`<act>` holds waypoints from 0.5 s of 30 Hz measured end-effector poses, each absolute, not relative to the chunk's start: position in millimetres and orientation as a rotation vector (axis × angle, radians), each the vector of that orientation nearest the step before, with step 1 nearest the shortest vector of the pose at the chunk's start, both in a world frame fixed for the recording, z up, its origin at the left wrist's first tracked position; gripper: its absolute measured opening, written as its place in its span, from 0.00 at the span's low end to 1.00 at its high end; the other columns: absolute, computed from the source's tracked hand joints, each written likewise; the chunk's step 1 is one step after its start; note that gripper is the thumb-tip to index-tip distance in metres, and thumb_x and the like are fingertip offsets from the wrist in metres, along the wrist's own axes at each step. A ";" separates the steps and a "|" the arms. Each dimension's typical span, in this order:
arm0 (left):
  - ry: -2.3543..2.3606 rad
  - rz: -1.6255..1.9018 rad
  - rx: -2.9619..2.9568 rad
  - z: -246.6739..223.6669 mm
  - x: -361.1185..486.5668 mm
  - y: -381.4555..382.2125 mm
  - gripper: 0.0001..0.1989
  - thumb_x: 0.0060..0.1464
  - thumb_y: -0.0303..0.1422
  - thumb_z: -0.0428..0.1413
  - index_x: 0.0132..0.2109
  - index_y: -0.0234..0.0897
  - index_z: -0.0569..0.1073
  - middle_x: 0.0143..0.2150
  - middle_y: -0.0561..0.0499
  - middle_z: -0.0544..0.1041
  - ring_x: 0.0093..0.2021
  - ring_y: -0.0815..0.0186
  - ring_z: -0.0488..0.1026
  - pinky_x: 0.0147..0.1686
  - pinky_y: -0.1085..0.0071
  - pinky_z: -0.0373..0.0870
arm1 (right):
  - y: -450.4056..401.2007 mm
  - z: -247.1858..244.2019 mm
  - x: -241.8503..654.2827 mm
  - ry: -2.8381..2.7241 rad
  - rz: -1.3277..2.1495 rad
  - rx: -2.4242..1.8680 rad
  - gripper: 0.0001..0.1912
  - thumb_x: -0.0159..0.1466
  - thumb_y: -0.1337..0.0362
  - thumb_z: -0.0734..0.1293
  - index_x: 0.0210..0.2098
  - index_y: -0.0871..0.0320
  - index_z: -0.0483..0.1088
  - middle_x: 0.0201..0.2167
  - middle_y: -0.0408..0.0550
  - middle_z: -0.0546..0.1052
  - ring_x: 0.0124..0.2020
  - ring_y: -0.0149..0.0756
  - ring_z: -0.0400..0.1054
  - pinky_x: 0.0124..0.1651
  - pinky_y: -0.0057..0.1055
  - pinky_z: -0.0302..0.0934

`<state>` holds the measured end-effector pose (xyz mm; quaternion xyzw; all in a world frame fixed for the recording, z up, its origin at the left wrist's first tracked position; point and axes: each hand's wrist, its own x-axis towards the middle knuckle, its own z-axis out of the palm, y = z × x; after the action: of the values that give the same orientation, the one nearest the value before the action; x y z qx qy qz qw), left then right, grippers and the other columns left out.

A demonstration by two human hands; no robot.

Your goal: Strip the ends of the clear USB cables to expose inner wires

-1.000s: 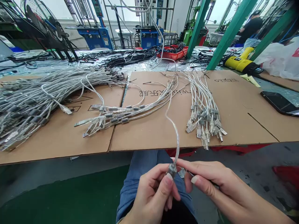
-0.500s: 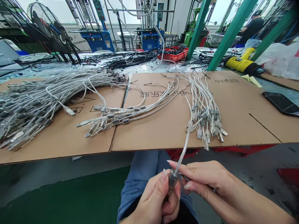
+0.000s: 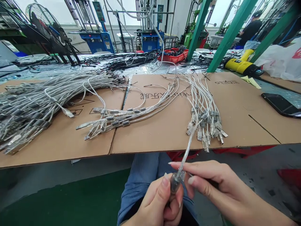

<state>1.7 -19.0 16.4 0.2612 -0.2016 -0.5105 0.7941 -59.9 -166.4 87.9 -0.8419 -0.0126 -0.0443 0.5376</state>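
In my left hand [image 3: 158, 199] is a clear-jacketed USB cable [image 3: 187, 152], pinched at the dark grey cylinder [image 3: 174, 183] on it, thumb on top. From there the cable runs up over the cardboard edge to a bundle. My right hand [image 3: 209, 183] is just right of the cylinder, its index finger stretched behind the cable and its thumb bent close. A thin dark thing shows between those fingers, too hidden to name. On the cardboard lie a right-hand bundle of USB cables [image 3: 205, 116], a smaller middle bunch [image 3: 122, 117] and a large left pile [image 3: 35, 103].
The cardboard [image 3: 150, 138] covers the table front above my knees. A black phone [image 3: 282, 104] and a yellow heat gun [image 3: 242, 66] lie right, near slanted green posts [image 3: 231, 39]. Behind are black cables, a red tray [image 3: 175, 57] and a fan [image 3: 45, 25]. A person [image 3: 251, 28] is far right.
My right thumb and fingers have shifted slightly, and the dark thing between them shows less. The left hand keeps its hold on the cylinder. The view has moved a little.
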 end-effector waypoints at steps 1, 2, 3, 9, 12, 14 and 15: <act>-0.436 -1.093 0.577 16.0 1.8 -19.1 0.20 0.60 0.44 0.40 0.30 0.34 0.64 0.12 0.64 0.48 0.09 0.80 0.41 0.08 0.84 0.42 | -166.7 86.5 -59.6 0.049 -0.076 -1.915 0.16 0.65 0.67 0.62 0.50 0.55 0.72 0.27 0.44 0.78 0.30 0.32 0.71 0.36 0.24 0.66; -0.443 -1.079 0.606 16.0 2.3 -18.9 0.19 0.60 0.44 0.40 0.30 0.35 0.64 0.12 0.64 0.48 0.09 0.80 0.41 0.08 0.83 0.42 | -167.2 85.0 -58.4 0.122 -0.060 -1.815 0.16 0.64 0.65 0.63 0.50 0.54 0.72 0.23 0.42 0.75 0.27 0.31 0.69 0.33 0.23 0.65; -0.462 -1.060 0.661 16.4 3.4 -18.4 0.19 0.59 0.45 0.40 0.30 0.36 0.64 0.12 0.64 0.48 0.10 0.79 0.42 0.09 0.83 0.43 | -167.8 83.2 -56.3 0.186 -0.075 -1.698 0.15 0.63 0.64 0.65 0.49 0.53 0.74 0.21 0.41 0.72 0.25 0.29 0.66 0.30 0.23 0.63; -0.812 -1.037 1.352 20.1 12.4 -12.3 0.20 0.52 0.48 0.50 0.30 0.33 0.66 0.18 0.59 0.56 0.18 0.79 0.51 0.17 0.80 0.47 | -177.2 73.0 -31.7 0.398 -0.295 -1.226 0.14 0.55 0.59 0.73 0.41 0.52 0.77 0.23 0.42 0.74 0.14 0.17 0.45 0.17 0.19 0.42; -0.638 -1.238 1.327 18.3 11.3 -12.9 0.23 0.45 0.52 0.55 0.30 0.33 0.67 0.18 0.59 0.60 0.17 0.80 0.53 0.18 0.83 0.50 | -182.8 71.6 -22.5 0.408 -0.291 -1.207 0.18 0.54 0.59 0.73 0.44 0.56 0.75 0.22 0.44 0.75 0.13 0.16 0.41 0.16 0.20 0.40; -0.464 -1.311 1.138 17.4 8.9 -14.7 0.26 0.42 0.54 0.56 0.33 0.32 0.68 0.18 0.57 0.66 0.15 0.81 0.57 0.16 0.84 0.52 | -184.1 70.6 -21.2 0.402 -0.287 -1.231 0.19 0.55 0.58 0.73 0.45 0.57 0.74 0.24 0.44 0.76 0.13 0.16 0.43 0.16 0.21 0.41; -0.379 -1.311 1.031 17.4 7.8 -15.5 0.26 0.42 0.54 0.56 0.34 0.32 0.69 0.18 0.55 0.69 0.14 0.81 0.59 0.14 0.85 0.54 | -183.8 69.9 -22.0 0.394 -0.287 -1.255 0.20 0.55 0.58 0.72 0.46 0.56 0.74 0.26 0.45 0.76 0.13 0.17 0.45 0.16 0.21 0.43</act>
<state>7.8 -15.5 17.4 0.4549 -0.1673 -0.5785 0.6560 -22.0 -183.8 69.9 -0.5812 0.1824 -0.1331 0.7818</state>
